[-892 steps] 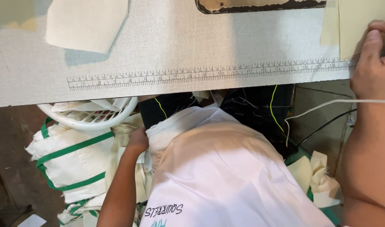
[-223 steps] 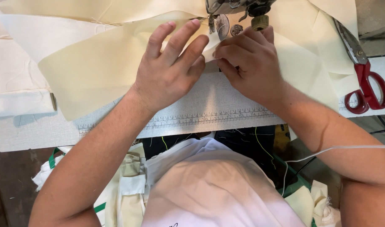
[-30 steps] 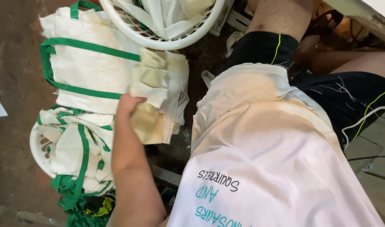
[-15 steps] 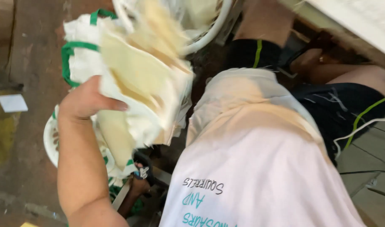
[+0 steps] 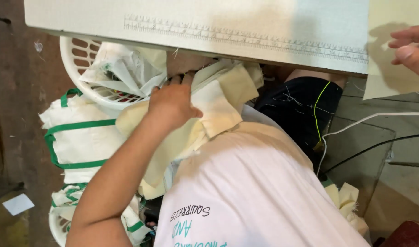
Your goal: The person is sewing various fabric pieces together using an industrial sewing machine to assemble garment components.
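A seated person's left hand (image 5: 172, 106) grips a bundle of cream cloth pieces (image 5: 205, 110), fingers (image 5: 175, 81) curled over its top edge, thumb pressed against the fabric. The bundle sits at lap height just below the front edge of the pale worktop (image 5: 246, 23), and its individual pieces cannot be counted. The left forearm runs up from the lower left, bent at the elbow.

At the upper right, the right hand (image 5: 413, 50) rests on one sheet of cream fabric (image 5: 392, 55) lying on the worktop; whether its fingers pinch the sheet cannot be told.

Two white plastic baskets are visible: one basket (image 5: 77, 64) under the worktop edge, filled with white scraps, and a second basket (image 5: 58, 226) partly hidden at the lower left. Between them lies a stack of white bags with green trim (image 5: 79, 142).

Half a second earlier the left hand was lifting the cloth up beside the floor baskets; the bundle has since come up over the lap, beneath the worktop.
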